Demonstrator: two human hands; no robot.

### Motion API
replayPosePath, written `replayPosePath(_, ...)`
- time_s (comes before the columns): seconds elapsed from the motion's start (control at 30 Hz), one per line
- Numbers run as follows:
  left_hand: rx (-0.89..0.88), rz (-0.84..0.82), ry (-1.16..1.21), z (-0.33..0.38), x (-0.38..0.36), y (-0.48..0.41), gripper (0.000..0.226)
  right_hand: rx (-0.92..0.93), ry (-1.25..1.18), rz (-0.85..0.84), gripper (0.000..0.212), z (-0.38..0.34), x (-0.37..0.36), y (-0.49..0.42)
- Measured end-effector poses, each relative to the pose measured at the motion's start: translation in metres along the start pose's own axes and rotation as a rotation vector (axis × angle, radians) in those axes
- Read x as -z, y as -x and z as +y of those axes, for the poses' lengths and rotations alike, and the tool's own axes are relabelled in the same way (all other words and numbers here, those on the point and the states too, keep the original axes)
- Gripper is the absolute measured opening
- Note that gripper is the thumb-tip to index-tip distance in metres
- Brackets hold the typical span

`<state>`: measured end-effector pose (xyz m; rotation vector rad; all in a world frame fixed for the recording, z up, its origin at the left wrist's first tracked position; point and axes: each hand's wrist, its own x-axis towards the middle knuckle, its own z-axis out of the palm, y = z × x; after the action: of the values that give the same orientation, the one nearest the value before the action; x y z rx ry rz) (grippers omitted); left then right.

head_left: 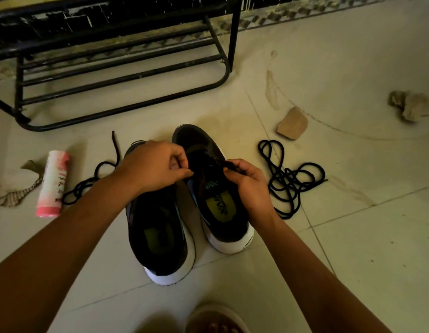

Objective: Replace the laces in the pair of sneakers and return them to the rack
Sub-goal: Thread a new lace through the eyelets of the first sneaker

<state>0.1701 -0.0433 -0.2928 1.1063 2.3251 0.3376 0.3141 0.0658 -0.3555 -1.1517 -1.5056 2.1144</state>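
White soles mark the near end of the job: both heels face me, and both toes point away toward the rack, long axes roughly parallel. The left sneaker (158, 236) and the right sneaker (218, 205) stand side by side on the tiled floor (352, 236).

Step in hand, by my judgement: lacing the right sneaker. My right hand (247, 183) pinches the working lace (229, 167) at the throat. My left hand (156, 164) reaches across the left sneaker's toe, thumb and forefinger pinched at the throat's other edge, apparently on the same lace. Which eyelet row is too dark to tell.

Next move calls for even tension on both ends, then feeding a tip through the next eyelet.

Beyond, a loose lace (289, 175) lies coiled to the right and another lace (81, 188) lies to the left. The rack (234, 39) stands farthest off.
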Motion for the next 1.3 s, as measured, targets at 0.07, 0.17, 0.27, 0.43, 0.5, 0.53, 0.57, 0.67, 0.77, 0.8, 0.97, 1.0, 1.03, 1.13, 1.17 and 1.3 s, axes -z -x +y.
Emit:
replayPosePath(0.07,-0.011,0.051,-0.030,0.002,0.000,0.001,0.017,0.004,0.004,-0.003,0.023,0.000,0.000,0.000)
replayPosePath(0.17,-0.126,0.203,0.014,0.013,-0.003,0.000,0.010,0.011,0.001,-0.002,0.024,0.001,0.000,0.000)
replayPosePath(0.27,-0.203,0.202,-0.065,0.030,-0.013,-0.003,0.011,0.015,-0.003,-0.010,0.023,0.002,0.001,0.000)
replayPosePath(0.43,-0.035,0.131,-0.220,0.048,-0.027,-0.012,0.012,0.017,0.000,-0.006,0.020,0.003,-0.001,0.000)
replayPosePath(0.5,0.023,0.125,-0.256,0.051,-0.025,-0.016,0.011,-0.005,-0.019,0.006,0.023,0.003,-0.001,-0.001)
replayPosePath(0.53,0.033,0.128,-0.285,0.052,-0.025,-0.017,0.011,-0.026,-0.040,0.007,0.023,0.002,-0.001,-0.001)
replayPosePath(0.57,0.029,0.135,-0.311,0.053,-0.026,-0.016,0.013,-0.055,-0.069,0.004,0.023,0.001,-0.001,-0.002)
replayPosePath(0.67,-0.032,0.164,-0.323,0.049,-0.032,-0.014,0.017,-0.141,-0.167,-0.010,0.021,-0.002,0.001,-0.004)
replayPosePath(0.77,-0.111,0.241,-0.182,0.041,-0.035,-0.010,0.016,-0.201,-0.226,-0.040,0.019,-0.004,0.007,-0.006)
replayPosePath(0.8,-0.127,0.266,-0.114,0.039,-0.034,-0.008,0.014,-0.222,-0.233,-0.053,0.019,-0.005,0.009,-0.007)
replayPosePath(0.97,-0.116,0.352,0.091,0.041,-0.037,-0.002,0.007,-0.271,-0.187,-0.058,0.019,-0.002,0.009,-0.010)
replayPosePath(1.0,-0.104,0.344,0.104,0.041,-0.039,-0.003,0.009,-0.269,-0.186,-0.055,0.019,-0.001,0.008,-0.010)
replayPosePath(1.03,-0.091,0.336,0.106,0.041,-0.043,-0.004,0.010,-0.267,-0.189,-0.055,0.018,0.000,0.007,-0.010)
replayPosePath(1.13,-0.047,0.355,0.121,0.043,-0.052,-0.007,0.010,-0.270,-0.196,-0.052,0.018,0.000,0.007,-0.011)
replayPosePath(1.17,-0.031,0.376,0.139,0.044,-0.054,-0.007,0.009,-0.271,-0.191,-0.048,0.018,0.000,0.007,-0.011)
replayPosePath(1.3,0.015,0.436,0.188,0.046,-0.057,-0.007,0.006,-0.265,-0.195,-0.049,0.018,0.000,0.006,-0.011)
